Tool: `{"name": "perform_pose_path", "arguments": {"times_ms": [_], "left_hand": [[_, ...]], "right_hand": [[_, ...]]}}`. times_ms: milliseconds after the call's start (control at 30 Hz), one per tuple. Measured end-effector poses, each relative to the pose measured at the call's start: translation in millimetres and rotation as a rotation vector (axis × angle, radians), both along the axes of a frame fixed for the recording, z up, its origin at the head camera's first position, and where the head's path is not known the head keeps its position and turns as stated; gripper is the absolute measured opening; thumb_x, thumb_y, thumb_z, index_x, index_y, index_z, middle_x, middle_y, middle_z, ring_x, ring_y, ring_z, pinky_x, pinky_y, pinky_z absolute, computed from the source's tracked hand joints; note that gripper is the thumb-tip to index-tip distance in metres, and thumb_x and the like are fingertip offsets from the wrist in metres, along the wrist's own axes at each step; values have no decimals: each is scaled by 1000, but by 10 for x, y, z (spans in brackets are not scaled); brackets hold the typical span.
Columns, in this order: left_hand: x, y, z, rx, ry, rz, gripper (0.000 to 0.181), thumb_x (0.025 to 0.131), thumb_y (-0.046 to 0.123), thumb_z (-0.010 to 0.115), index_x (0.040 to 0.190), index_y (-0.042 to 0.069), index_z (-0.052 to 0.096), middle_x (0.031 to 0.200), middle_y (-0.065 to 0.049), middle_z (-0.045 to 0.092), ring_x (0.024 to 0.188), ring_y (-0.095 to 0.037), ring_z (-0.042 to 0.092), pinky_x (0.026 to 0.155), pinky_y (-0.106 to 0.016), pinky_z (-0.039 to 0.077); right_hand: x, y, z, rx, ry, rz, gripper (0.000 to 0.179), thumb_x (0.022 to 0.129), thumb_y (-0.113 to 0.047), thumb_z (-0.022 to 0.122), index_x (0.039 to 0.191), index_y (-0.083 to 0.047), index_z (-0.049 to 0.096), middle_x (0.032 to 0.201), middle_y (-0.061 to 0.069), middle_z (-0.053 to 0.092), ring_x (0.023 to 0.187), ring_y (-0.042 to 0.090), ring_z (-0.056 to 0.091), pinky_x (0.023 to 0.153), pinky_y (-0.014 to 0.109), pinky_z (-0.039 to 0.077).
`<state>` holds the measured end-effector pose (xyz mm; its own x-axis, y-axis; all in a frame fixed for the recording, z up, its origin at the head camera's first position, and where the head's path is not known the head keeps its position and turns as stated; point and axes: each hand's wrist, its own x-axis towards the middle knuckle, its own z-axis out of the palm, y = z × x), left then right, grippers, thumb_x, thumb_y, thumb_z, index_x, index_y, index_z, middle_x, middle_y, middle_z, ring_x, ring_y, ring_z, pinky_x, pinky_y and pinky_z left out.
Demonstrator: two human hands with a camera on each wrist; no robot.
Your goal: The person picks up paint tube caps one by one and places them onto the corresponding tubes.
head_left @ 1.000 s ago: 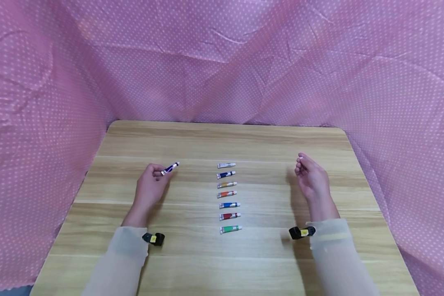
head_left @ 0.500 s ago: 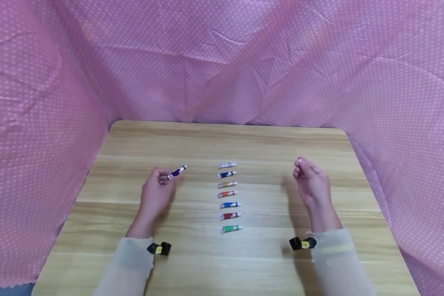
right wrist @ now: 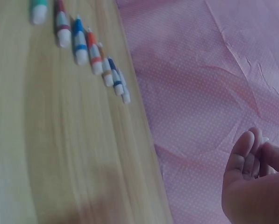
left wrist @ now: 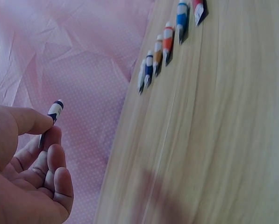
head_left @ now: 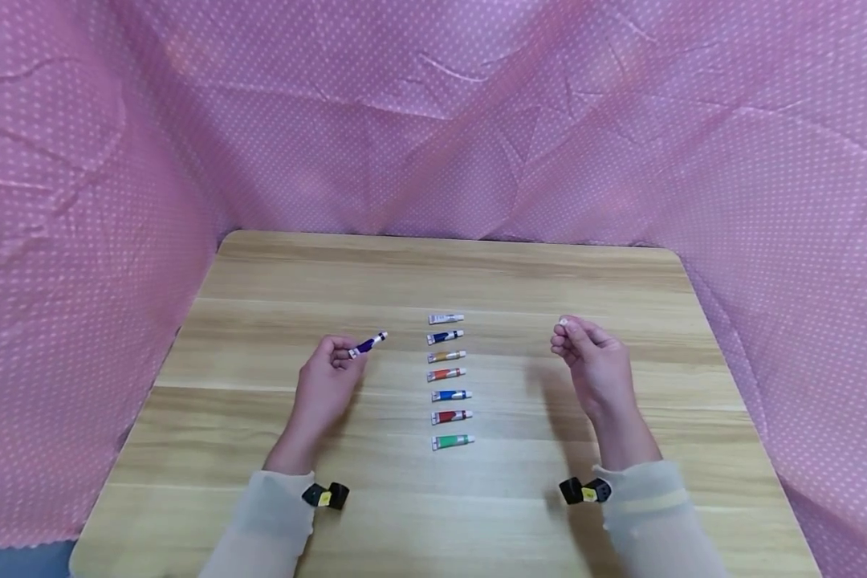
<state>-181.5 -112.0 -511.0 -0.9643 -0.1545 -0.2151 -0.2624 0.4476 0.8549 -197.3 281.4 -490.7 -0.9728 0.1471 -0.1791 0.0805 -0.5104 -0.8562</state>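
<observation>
Between thumb and fingers, my left hand point(head_left: 327, 387) pinches a small purple paint tube point(head_left: 367, 345), its white cap pointing up and right. In the left wrist view that tube point(left wrist: 55, 110) shows above the curled fingers. My right hand point(head_left: 601, 373) pinches a small white thing point(head_left: 563, 322); the fingers hide most of it, and I cannot tell its kind. Both hands are raised over the table, on either side of a column of paint tubes. From far to near they run white point(head_left: 445, 319), dark blue, ochre, orange, blue point(head_left: 451, 396), red and green point(head_left: 452, 442).
The wood-grain table point(head_left: 383, 273) has rounded far corners. Pink polka-dot cloth point(head_left: 433, 160) hangs behind it and along both sides. A small black camera point(head_left: 327, 496) sits on the left wrist and another black camera point(head_left: 585, 490) on the right.
My left hand has moved right with the purple tube, closer to the column. My right hand has come left and slightly nearer to me with the white thing. The tubes on the table stay put.
</observation>
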Motion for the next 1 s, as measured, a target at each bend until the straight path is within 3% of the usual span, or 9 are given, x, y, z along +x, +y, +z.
{"name": "perform_pose_path", "arguments": {"times_ms": [300, 500, 733, 1000], "left_hand": [[180, 203, 39, 10, -4, -57, 25, 105, 23, 71, 127, 13, 64, 109, -9, 71, 94, -21, 64, 78, -26, 53], [225, 307, 99, -4, -2, -85, 23, 104, 21, 74, 124, 13, 65, 110, -9, 72, 96, -21, 67, 82, -28, 55], [278, 421, 191, 13, -53, -100, 21, 105, 24, 73, 124, 18, 65, 111, -5, 71, 98, -21, 65, 85, -31, 56], [343, 551, 280, 36, -62, -138, 21, 104, 25, 75, 122, 20, 66, 109, -4, 71, 95, -20, 65, 84, -29, 57]], "right_hand": [[120, -255, -99, 125, -56, 68, 15, 104, -5, 70, 98, -13, 81, 89, -1, 81, 80, 9, 78, 80, 24, 65], [214, -470, -190, 209, -132, 119, 11, 103, -1, 71, 110, -2, 80, 94, 0, 81, 85, 9, 78, 85, 26, 66], [260, -660, -214, 328, -159, 173, 28, 102, -2, 73, 127, 10, 71, 97, -1, 80, 88, 9, 77, 89, 27, 65], [303, -853, -153, 430, -157, 263, 35, 100, -3, 74, 132, 9, 67, 107, 11, 81, 90, 11, 77, 92, 28, 65]]}}
